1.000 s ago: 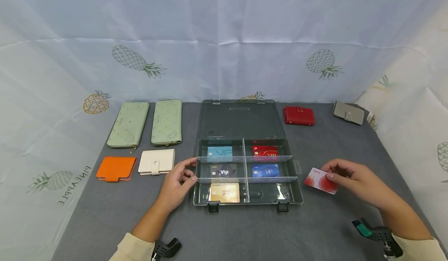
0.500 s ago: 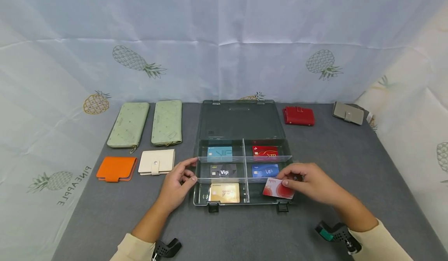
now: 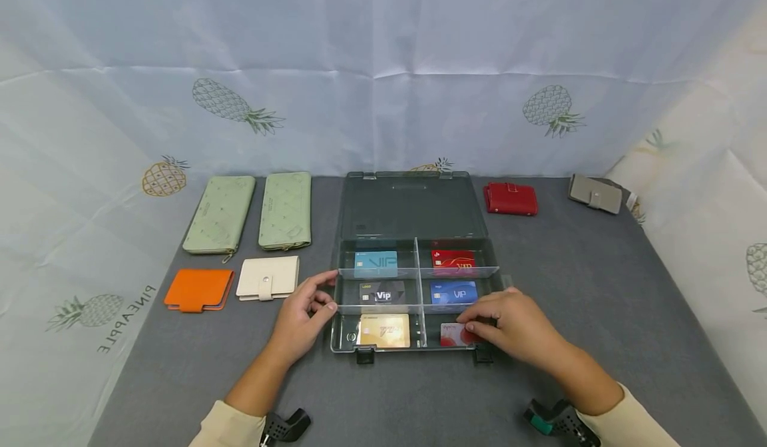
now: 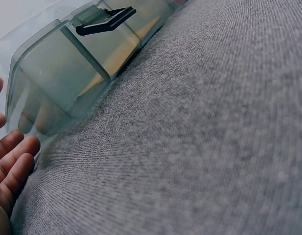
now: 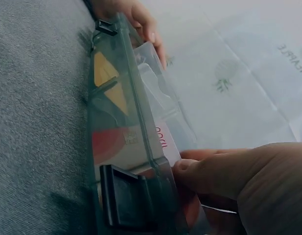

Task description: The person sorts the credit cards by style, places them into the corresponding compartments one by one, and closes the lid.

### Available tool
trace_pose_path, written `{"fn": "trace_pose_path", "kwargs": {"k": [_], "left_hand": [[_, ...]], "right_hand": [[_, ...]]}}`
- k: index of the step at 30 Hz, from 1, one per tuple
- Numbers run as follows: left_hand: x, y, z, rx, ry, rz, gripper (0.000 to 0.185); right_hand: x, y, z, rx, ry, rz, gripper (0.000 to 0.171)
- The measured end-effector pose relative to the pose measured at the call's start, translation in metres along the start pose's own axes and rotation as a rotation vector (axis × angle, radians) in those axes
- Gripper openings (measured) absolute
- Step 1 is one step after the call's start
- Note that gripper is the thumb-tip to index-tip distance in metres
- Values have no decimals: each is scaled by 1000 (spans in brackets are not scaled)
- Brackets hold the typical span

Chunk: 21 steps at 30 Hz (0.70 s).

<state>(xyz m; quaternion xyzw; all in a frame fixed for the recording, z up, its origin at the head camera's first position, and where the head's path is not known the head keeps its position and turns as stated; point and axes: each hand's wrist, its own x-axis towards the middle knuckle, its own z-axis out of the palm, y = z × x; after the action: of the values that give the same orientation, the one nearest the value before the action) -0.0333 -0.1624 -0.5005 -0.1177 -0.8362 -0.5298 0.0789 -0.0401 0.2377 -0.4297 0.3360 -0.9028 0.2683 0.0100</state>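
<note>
A clear grey compartment box [image 3: 413, 207] lies open in the middle of the grey table. Light blue [image 3: 375, 263], red [image 3: 453, 259], black [image 3: 382, 293], blue [image 3: 453, 293] and gold [image 3: 385, 330] cards lie in five of its compartments. My left hand [image 3: 311, 300] grips the box's left wall between thumb and fingers; the left wrist view shows its fingers [image 4: 13, 161] at the box [image 4: 58, 63] corner. My right hand [image 3: 479, 324] pinches a red-and-white card [image 3: 452, 334] down inside the front right compartment. In the right wrist view the card [image 5: 119, 142] shows through the box wall [image 5: 126, 98], by my fingers [image 5: 229, 176].
Two long green wallets [image 3: 220, 212] [image 3: 286, 208], an orange wallet [image 3: 199, 288] and a cream one [image 3: 267, 277] lie left of the box. A red wallet [image 3: 511, 198] and a grey one [image 3: 596, 194] lie at the back right. Pineapple-print cloth walls the table in.
My right hand carried the red-and-white card from the table right of the box leftward and down into the front right compartment. The left hand has stayed on the box wall.
</note>
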Motion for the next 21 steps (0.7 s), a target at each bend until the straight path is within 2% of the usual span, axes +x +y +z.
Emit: {"fn": "trace_pose_path", "kwargs": {"k": [7,11,16,21], "left_hand": [[1,1,2,14,-12,-11,57],[2,2,2,10,-7,-1,57],[2,2,2,-12,-4,2,56],[3,4,-2,30,8,22,53]], "right_hand": [[-9,-3,-5,-43,39,55,26],[-16,2,-11,-19,101,30,32],[-20,12,-21,29,140,-3,36],[-12,20,-31,10,174,17,52]]}}
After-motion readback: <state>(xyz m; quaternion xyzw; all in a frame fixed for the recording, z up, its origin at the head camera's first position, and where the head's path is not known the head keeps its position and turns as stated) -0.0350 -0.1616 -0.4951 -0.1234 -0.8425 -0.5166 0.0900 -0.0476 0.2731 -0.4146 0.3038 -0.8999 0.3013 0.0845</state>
